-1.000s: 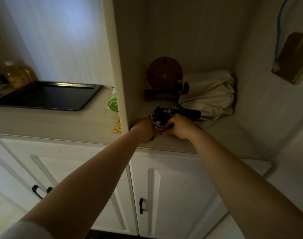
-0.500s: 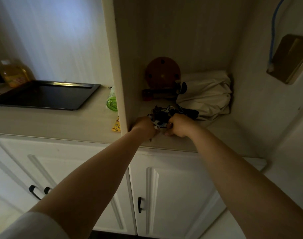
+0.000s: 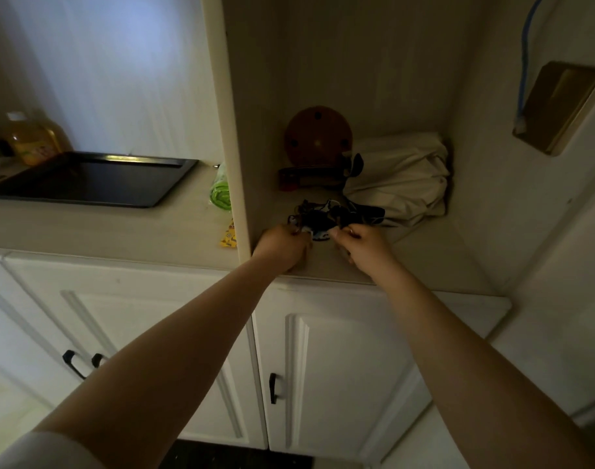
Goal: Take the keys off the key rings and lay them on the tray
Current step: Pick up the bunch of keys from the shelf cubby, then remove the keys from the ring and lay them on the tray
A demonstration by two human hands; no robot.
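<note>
A dark tangled bunch of keys (image 3: 323, 218) with rings and blue-white fobs lies on the counter inside a cabinet nook. My left hand (image 3: 282, 247) pinches its left end, and my right hand (image 3: 360, 245) pinches its right end. Both hands are closed on the bunch; single keys are too dark to make out. The black tray (image 3: 147, 194) sits on the counter to the left, past the nook's side panel, with nothing visible in it.
The upright side panel (image 3: 237, 184) stands between nook and tray. Behind the keys are a brown round disc (image 3: 318, 135), a dark low object (image 3: 309, 176) and a crumpled cream cloth bag (image 3: 401, 177). A green item (image 3: 220, 191), a yellow packet (image 3: 229, 235) and a juice bottle (image 3: 32, 137) sit left.
My hands have drawn slightly apart on the key bunch, and the view has shifted a little. The bunch stays on the counter.
</note>
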